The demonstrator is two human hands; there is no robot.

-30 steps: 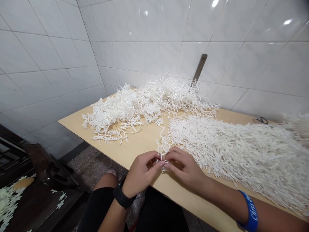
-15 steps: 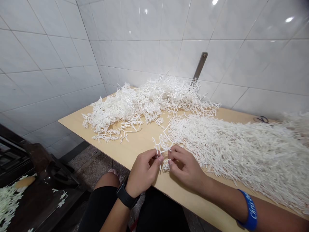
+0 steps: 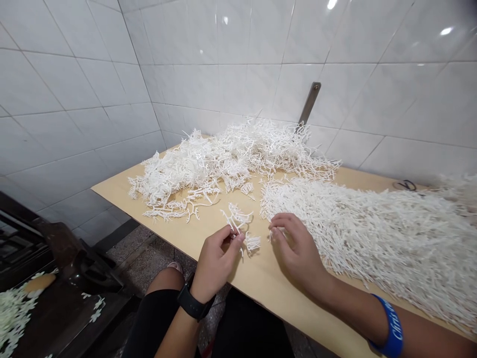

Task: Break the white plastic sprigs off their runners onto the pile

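My left hand [image 3: 219, 258] pinches a white branched plastic piece [image 3: 238, 217] over the near edge of the tan board [image 3: 208, 233]. Fine comb-like prongs hang from that piece on its right. To the right, my right hand [image 3: 296, 246] is apart from it, with curled fingers around a small white bit [image 3: 275, 233], mostly hidden by the fingers. Beside my right hand spreads a wide heap of thin white pieces [image 3: 372, 228]. A tangled pile of white branched frames [image 3: 223, 154] lies farther back.
A metal bracket [image 3: 310, 104] stands against the tiled wall [image 3: 253, 44]. A dark loop [image 3: 407, 185] lies at the board's back right. At the lower left, a dark wooden seat [image 3: 55, 318] bears pale flower-shaped pieces [image 3: 13, 311].
My right hand has moved right, away from my left hand, with a small white bit at its fingers. My left hand has shifted slightly left, and the branched piece has turned.
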